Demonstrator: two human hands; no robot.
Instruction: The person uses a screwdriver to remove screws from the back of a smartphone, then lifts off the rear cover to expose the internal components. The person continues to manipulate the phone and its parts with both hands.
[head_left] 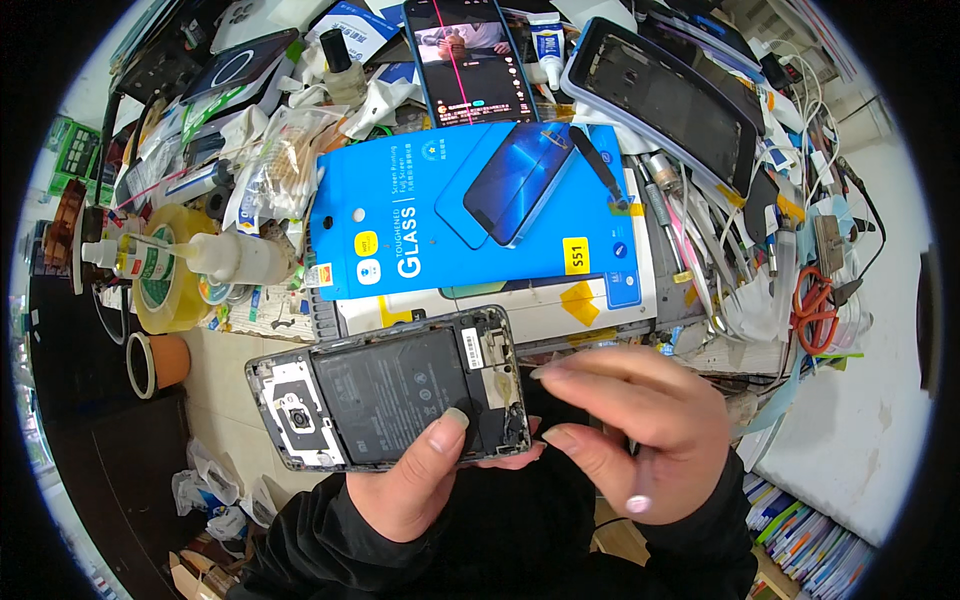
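Note:
An opened smartphone (390, 395), its back cover off, rests in my left hand (415, 475), thumb over the lower edge and fingers beneath. A black battery (392, 390) fills its middle. The camera module (298, 418) sits in a pale bracket at the left end. Just off the phone's right end is my right hand (645, 430), thumb and forefinger apart with nothing visible between the tips. A slim rod-like tool with a pink round end (638, 503) is tucked in that palm; its kind and other end are hidden.
A blue screen-glass package (400, 240) lies on the cluttered bench beyond the phone. Another phone (470, 60) shows a lit screen behind it. At left stand a white bottle (240, 258) and a tape roll (175, 290); red-handled scissors (815, 310) and several hand tools lie at right.

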